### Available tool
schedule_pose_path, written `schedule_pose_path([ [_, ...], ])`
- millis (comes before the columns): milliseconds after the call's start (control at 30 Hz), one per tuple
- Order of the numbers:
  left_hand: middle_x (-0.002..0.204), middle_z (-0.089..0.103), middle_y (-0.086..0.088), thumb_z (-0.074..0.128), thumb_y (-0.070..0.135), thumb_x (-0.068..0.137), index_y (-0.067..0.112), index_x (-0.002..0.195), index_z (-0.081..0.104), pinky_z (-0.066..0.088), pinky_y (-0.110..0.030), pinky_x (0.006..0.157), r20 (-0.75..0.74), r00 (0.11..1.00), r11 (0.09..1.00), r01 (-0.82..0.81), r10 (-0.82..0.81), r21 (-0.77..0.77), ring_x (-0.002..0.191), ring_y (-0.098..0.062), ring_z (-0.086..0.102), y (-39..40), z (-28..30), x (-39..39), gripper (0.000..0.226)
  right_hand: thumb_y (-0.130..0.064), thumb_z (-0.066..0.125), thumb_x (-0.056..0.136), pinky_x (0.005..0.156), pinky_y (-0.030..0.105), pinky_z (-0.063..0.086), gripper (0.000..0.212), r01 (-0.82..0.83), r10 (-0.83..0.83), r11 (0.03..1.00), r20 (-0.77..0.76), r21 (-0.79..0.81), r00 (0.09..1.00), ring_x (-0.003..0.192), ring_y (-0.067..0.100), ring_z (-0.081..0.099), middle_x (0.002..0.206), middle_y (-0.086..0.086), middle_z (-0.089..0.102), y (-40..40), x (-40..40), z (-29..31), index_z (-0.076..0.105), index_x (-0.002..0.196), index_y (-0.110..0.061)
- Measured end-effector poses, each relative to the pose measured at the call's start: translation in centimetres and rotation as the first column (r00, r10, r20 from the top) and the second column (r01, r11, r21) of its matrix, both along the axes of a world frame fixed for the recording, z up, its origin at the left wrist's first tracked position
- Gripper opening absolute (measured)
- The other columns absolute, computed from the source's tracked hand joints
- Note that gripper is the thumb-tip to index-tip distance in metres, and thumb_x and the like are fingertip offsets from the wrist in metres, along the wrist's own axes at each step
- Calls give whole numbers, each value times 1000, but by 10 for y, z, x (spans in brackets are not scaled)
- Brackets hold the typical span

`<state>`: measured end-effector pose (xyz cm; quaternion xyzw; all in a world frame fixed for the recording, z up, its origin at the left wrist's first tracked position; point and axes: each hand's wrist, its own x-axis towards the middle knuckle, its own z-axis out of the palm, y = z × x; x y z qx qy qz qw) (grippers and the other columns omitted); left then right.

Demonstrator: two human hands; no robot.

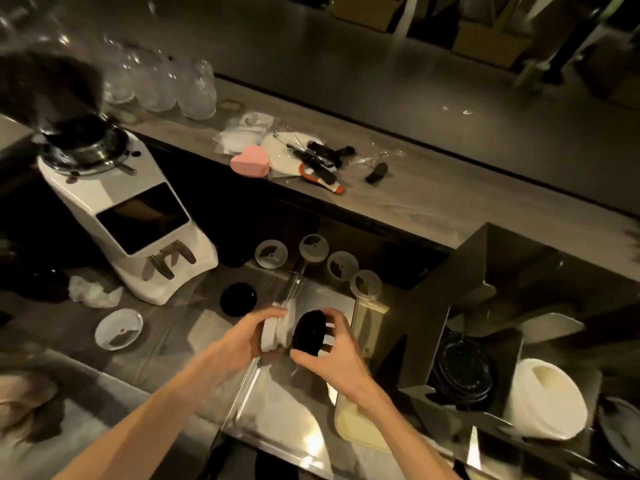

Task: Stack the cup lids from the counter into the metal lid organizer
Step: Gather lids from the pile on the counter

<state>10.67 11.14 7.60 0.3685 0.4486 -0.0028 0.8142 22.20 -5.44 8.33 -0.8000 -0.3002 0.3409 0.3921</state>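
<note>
From the head view, the left hand [247,336] curls its fingers around a short stack of white lids [277,329], held on edge above the steel counter [166,327] near its front edge. Just to the right, touching that stack, the right hand [337,348] pinches a glossy black lid [309,334] between thumb and curled fingers, its round face turned toward the white ones. Another black lid [239,299] lies flat on the counter just beyond the left hand, and a translucent lid [119,329] with a dark slot rests flat further left. Four more translucent lids [313,247] lie in a row toward the counter's back edge. At the right end stands the folded sheet-metal lid organizer [485,271], its compartments holding dark ribbed lids [462,370] and a domed white stack [545,398]. A white coffee grinder [138,220] stands at the left.
</note>
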Motion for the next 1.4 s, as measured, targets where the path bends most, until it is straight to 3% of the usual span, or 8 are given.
schedule_pose_path([
  [200,80,71,-18,61,25,83,9,82,79,56,-37,49,164,986,999,-12,19,-45,63,-29,70,-28,86,3,24,-59,84,74,94,16,43,89,-166,164,974,27,152,986,127,-3,45,138,-20,41,-5,2,78,30,145,-53],
  [400,93,72,-18,65,23,82,8,108,73,57,-40,62,259,966,996,6,-28,84,77,-30,71,-44,136,15,31,-65,83,72,98,20,46,74,-233,180,944,224,236,958,123,-7,48,128,-28,50,-24,20,143,45,134,-49],
  [533,88,71,-15,57,33,81,15,87,82,53,-36,54,371,929,998,-26,4,54,70,-29,68,-57,174,29,31,-56,90,70,100,31,53,76,-215,145,914,218,345,965,121,1,56,128,-20,59,-47,36,185,47,131,-43],
  [700,119,67,-14,79,44,61,15,131,68,53,-38,64,471,881,997,16,-50,74,93,-29,64,-69,207,48,77,-35,94,71,104,29,52,79,-194,96,874,233,446,968,125,4,56,130,-18,57,-83,60,223,42,131,-36],
  [800,104,70,-14,78,41,60,15,114,77,53,-35,59,555,830,998,59,-64,28,82,-27,67,-84,217,62,61,-31,93,72,104,25,49,83,-180,36,851,288,494,957,127,7,55,133,-16,52,-108,74,234,41,136,-38],
  [933,91,70,-15,91,39,46,13,98,79,55,-38,54,614,780,991,135,-123,28,75,-31,69,-110,229,80,59,-35,93,71,101,30,50,58,-191,-37,849,416,492,908,126,13,51,129,-10,48,-141,95,237,56,115,-28],
  [1100,92,68,-17,90,38,49,11,103,76,54,-41,55,619,754,970,235,-221,60,76,-35,66,-144,237,107,63,-45,94,69,102,19,48,74,-143,-83,882,447,448,891,128,6,50,132,-20,49,-189,118,235,52,128,-36],
  [1400,128,59,-24,88,37,60,13,125,65,55,-45,64,568,727,900,431,-387,61,107,-46,58,-199,232,155,73,-49,90,72,101,16,45,75,-14,-145,950,478,313,867,127,-3,48,132,-23,47,-285,157,237,52,135,-37],
])
